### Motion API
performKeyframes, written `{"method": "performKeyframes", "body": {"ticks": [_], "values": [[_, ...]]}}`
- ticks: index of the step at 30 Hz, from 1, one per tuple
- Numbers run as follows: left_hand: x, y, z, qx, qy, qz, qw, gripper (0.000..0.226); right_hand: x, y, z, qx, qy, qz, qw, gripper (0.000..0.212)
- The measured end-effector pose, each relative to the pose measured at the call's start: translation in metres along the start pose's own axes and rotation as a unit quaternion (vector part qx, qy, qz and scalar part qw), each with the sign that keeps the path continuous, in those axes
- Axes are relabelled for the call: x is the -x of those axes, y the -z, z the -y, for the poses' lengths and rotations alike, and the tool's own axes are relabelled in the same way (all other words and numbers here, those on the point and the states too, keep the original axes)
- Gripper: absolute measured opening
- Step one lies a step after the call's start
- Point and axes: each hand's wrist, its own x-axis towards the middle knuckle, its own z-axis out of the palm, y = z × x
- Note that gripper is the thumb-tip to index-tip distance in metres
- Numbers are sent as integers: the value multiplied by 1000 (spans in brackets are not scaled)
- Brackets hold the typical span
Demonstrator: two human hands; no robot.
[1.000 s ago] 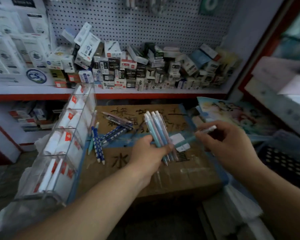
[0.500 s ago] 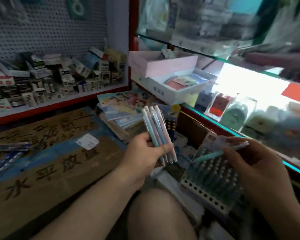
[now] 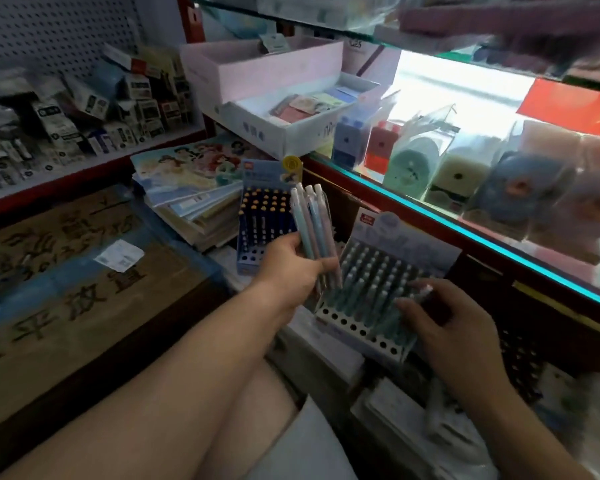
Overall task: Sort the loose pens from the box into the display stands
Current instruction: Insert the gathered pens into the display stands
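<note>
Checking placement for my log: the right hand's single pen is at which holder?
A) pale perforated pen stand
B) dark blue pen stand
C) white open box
A: the right hand holds its pen over the filled rows of the pale perforated pen stand.

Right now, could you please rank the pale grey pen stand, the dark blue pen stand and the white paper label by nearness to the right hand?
1. Pale grey pen stand, under the right hand.
2. Dark blue pen stand, behind the left hand.
3. White paper label, far left on the cardboard box.
</note>
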Motion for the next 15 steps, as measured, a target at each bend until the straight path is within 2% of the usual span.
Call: {"method": "performKeyframes", "body": {"ticks": [3, 6, 9, 15], "values": [[-6, 7, 5, -12, 1, 7, 1000, 37, -5, -21, -2, -12, 0, 47, 999, 19], [-12, 19, 7, -33, 6, 2, 999, 40, -10, -47, -4, 27, 11, 66, 997, 10], [-13, 26, 11, -61, -8, 14, 998, 41, -13, -67, -5, 93, 58, 41, 993, 12], [-9, 43, 17, -61, 2, 33, 998, 37, -20, -86, -10, 133, 123, 3, 983, 15]]}}
